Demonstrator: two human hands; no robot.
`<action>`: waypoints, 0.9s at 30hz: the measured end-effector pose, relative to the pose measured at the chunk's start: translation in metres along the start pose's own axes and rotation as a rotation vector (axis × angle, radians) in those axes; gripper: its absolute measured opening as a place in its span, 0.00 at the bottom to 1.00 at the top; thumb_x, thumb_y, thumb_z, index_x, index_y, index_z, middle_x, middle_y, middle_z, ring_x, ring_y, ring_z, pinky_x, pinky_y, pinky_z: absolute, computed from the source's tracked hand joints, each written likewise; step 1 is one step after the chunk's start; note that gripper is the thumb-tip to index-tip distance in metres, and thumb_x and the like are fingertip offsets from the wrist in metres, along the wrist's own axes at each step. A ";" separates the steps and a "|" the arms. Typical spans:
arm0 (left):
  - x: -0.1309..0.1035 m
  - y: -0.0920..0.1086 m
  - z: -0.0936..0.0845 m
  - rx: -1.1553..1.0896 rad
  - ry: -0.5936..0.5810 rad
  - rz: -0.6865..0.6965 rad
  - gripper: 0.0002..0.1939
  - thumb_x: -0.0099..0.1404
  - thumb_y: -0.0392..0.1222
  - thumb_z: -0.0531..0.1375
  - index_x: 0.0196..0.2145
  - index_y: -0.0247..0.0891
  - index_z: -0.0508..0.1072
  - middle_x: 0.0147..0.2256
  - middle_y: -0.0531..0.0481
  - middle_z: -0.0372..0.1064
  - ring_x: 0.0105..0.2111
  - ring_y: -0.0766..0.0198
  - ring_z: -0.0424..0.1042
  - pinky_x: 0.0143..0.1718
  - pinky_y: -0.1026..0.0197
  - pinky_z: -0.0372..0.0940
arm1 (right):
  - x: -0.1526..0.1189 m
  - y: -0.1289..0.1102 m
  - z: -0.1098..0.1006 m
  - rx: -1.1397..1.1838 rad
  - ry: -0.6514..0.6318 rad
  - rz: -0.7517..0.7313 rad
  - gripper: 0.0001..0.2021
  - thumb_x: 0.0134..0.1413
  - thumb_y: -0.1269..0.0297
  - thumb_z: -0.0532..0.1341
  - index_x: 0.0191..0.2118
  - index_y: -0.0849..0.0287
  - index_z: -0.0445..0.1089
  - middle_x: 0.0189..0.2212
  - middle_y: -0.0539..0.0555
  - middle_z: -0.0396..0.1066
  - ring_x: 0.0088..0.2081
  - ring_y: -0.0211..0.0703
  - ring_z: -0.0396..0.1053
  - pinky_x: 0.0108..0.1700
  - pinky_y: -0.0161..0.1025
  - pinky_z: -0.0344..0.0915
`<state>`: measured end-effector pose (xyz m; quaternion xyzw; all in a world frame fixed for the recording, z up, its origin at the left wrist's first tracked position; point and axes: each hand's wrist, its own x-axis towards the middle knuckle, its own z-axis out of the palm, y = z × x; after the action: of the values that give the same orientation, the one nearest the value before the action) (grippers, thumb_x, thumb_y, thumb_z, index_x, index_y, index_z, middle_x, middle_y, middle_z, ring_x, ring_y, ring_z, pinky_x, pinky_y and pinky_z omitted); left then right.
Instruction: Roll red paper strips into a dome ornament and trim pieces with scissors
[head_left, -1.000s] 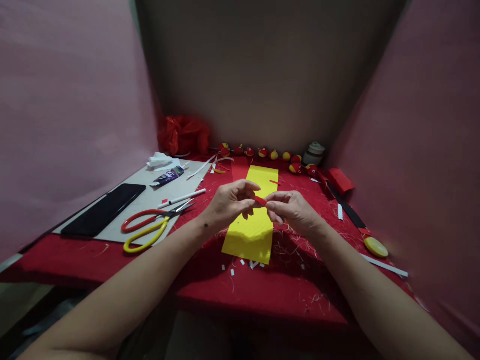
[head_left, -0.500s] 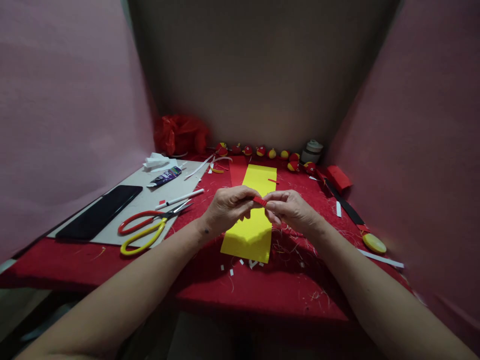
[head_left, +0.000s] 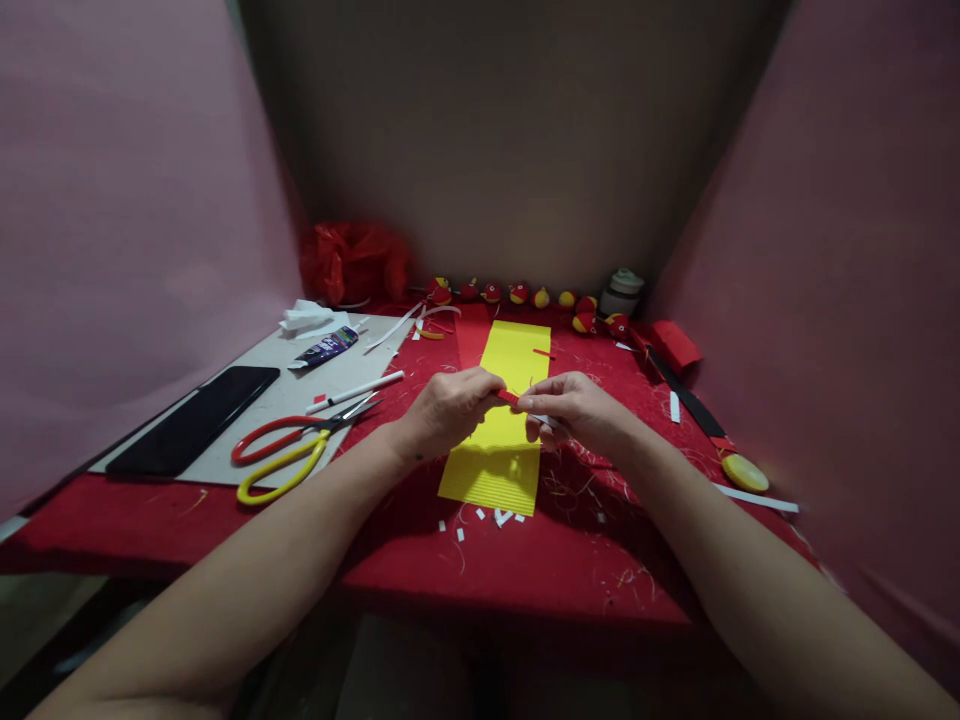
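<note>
A small red ribbed strip [head_left: 508, 397] is held in the air between my two hands. My left hand [head_left: 456, 400] pinches one end between thumb and fingers. On the other end, the thumb and forefinger of my right hand [head_left: 577, 405] are pressed together. Something thin and whitish [head_left: 549, 422] shows under my right fingers, too small to name. Below both hands lies a yellow corrugated sheet [head_left: 487, 480], with a red sheet [head_left: 471, 335] partly beneath its far end. Scissors [head_left: 319, 440] with one red and one yellow handle lie left of my left hand.
On a grey board [head_left: 247, 400] lie a black phone-like slab [head_left: 195, 420], a tube [head_left: 326, 347] and a white pen [head_left: 356, 392]. Several red-and-yellow balls [head_left: 517, 292] line the back. A jar [head_left: 622, 293], red block [head_left: 675, 345] and yellow disc [head_left: 745, 472] are rightward.
My right fingers have shifted on the red strip, and the whitish bit now shows beneath them. The whole view has moved slightly, so the table items sit a little higher and more left.
</note>
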<state>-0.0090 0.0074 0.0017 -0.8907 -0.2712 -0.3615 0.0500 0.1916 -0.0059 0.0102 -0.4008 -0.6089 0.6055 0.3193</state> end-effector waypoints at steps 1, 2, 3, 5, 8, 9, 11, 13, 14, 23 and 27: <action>0.000 -0.001 0.001 0.057 -0.015 0.027 0.08 0.65 0.38 0.53 0.34 0.33 0.70 0.27 0.50 0.71 0.23 0.72 0.68 0.25 0.69 0.63 | 0.000 0.000 0.000 -0.004 -0.004 0.004 0.10 0.46 0.60 0.64 0.27 0.64 0.70 0.18 0.53 0.70 0.14 0.30 0.61 0.16 0.31 0.51; -0.001 -0.001 0.002 0.103 -0.031 0.048 0.08 0.66 0.38 0.52 0.34 0.33 0.70 0.28 0.49 0.72 0.25 0.70 0.70 0.27 0.68 0.64 | 0.000 0.000 0.001 -0.007 -0.007 0.007 0.10 0.46 0.60 0.64 0.27 0.64 0.70 0.19 0.53 0.70 0.15 0.30 0.61 0.16 0.31 0.51; -0.001 -0.001 0.002 0.137 -0.046 0.062 0.09 0.66 0.38 0.52 0.34 0.33 0.70 0.29 0.48 0.72 0.27 0.68 0.70 0.28 0.67 0.64 | 0.000 0.000 0.002 -0.008 -0.005 0.009 0.10 0.46 0.60 0.64 0.27 0.64 0.70 0.19 0.53 0.70 0.15 0.30 0.61 0.16 0.31 0.51; -0.001 0.000 0.003 0.177 -0.069 0.083 0.10 0.67 0.38 0.50 0.35 0.32 0.69 0.30 0.46 0.71 0.29 0.67 0.71 0.29 0.66 0.65 | 0.000 0.000 0.004 -0.012 0.013 0.010 0.11 0.45 0.59 0.64 0.26 0.64 0.69 0.18 0.53 0.69 0.15 0.29 0.60 0.16 0.30 0.50; -0.001 0.003 0.005 0.224 -0.103 0.115 0.11 0.67 0.34 0.48 0.34 0.31 0.69 0.30 0.45 0.71 0.27 0.67 0.69 0.26 0.66 0.63 | 0.001 0.001 0.007 -0.043 0.069 0.022 0.14 0.43 0.56 0.66 0.23 0.63 0.67 0.16 0.50 0.67 0.15 0.29 0.59 0.17 0.30 0.52; -0.001 0.005 0.005 0.232 -0.109 0.122 0.11 0.67 0.33 0.48 0.33 0.31 0.69 0.30 0.45 0.71 0.27 0.66 0.69 0.26 0.65 0.63 | 0.001 0.001 0.008 -0.062 0.083 0.025 0.15 0.42 0.55 0.67 0.22 0.63 0.66 0.16 0.50 0.66 0.15 0.29 0.58 0.17 0.30 0.52; 0.000 0.006 0.006 0.193 -0.090 0.105 0.10 0.66 0.32 0.49 0.32 0.31 0.69 0.30 0.44 0.71 0.29 0.65 0.70 0.27 0.65 0.64 | 0.002 0.001 0.007 -0.088 0.090 0.023 0.16 0.41 0.54 0.67 0.21 0.63 0.66 0.16 0.49 0.65 0.15 0.29 0.58 0.18 0.31 0.54; 0.000 0.007 0.005 0.038 -0.044 0.015 0.07 0.64 0.33 0.52 0.32 0.32 0.70 0.30 0.45 0.71 0.29 0.67 0.70 0.29 0.65 0.65 | 0.001 0.001 0.006 -0.083 0.070 0.011 0.16 0.41 0.54 0.67 0.23 0.63 0.68 0.17 0.49 0.66 0.16 0.29 0.59 0.19 0.31 0.54; 0.001 0.007 0.004 -0.084 -0.027 -0.059 0.05 0.63 0.34 0.54 0.34 0.32 0.70 0.28 0.48 0.71 0.27 0.68 0.69 0.29 0.66 0.65 | 0.001 0.001 0.004 -0.074 0.055 0.001 0.16 0.42 0.53 0.67 0.25 0.63 0.68 0.18 0.49 0.66 0.16 0.29 0.59 0.19 0.31 0.54; 0.007 0.005 -0.007 -0.815 -0.119 -0.488 0.12 0.54 0.33 0.62 0.38 0.33 0.71 0.21 0.57 0.65 0.18 0.75 0.63 0.18 0.72 0.60 | 0.000 0.000 -0.002 0.054 -0.026 -0.083 0.13 0.45 0.57 0.66 0.28 0.63 0.70 0.17 0.48 0.65 0.16 0.29 0.57 0.19 0.31 0.54; 0.008 0.010 -0.008 -0.799 -0.088 -0.484 0.10 0.55 0.34 0.62 0.37 0.33 0.72 0.20 0.57 0.64 0.17 0.75 0.62 0.18 0.72 0.59 | 0.001 0.001 -0.003 0.089 -0.070 -0.095 0.12 0.46 0.58 0.65 0.26 0.64 0.69 0.14 0.47 0.63 0.15 0.29 0.57 0.18 0.30 0.52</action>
<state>-0.0045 0.0001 0.0139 -0.7659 -0.3124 -0.4006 -0.3942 0.1934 -0.0034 0.0091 -0.3353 -0.6104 0.6300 0.3436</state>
